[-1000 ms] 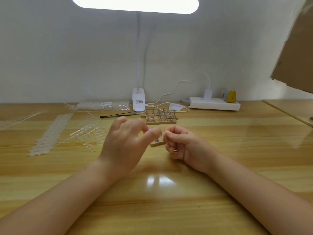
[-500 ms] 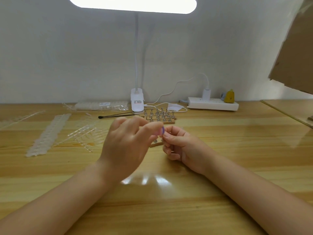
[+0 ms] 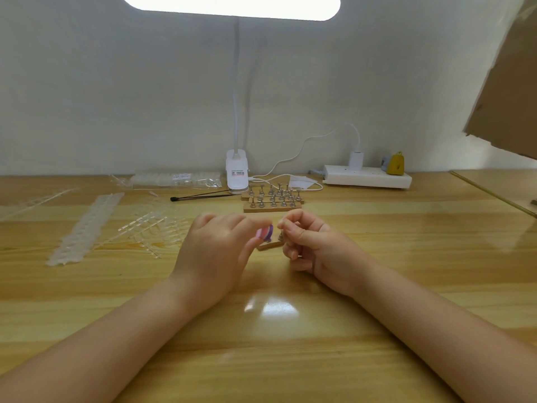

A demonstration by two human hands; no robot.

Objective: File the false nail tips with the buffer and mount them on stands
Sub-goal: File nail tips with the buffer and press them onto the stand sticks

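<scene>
My left hand (image 3: pixel 216 257) pinches a small pink and purple buffer (image 3: pixel 266 232) between thumb and fingers, its end sticking out to the right. My right hand (image 3: pixel 311 245) is curled, with thumb and forefinger pinched close to the buffer's end; whatever it holds is too small to see. Under the two hands lies a short wooden base (image 3: pixel 270 245) with a metal stand (image 3: pixel 280 236) partly hidden by my right fingers. Behind them a wooden rack of several metal stands (image 3: pixel 273 199) sits on the table.
Clear strips and sprues of nail tips (image 3: pixel 84 228) spread over the left of the wooden table (image 3: pixel 406 257). At the back wall stand a bag of tips (image 3: pixel 174 178), a white lamp clamp (image 3: pixel 237 174), a black stick (image 3: pixel 203 196) and a power strip (image 3: pixel 367 175).
The buffer has come out further from my left fingers and now shows pink and purple. Both hands lifted slightly and drew together over the small wooden base.
</scene>
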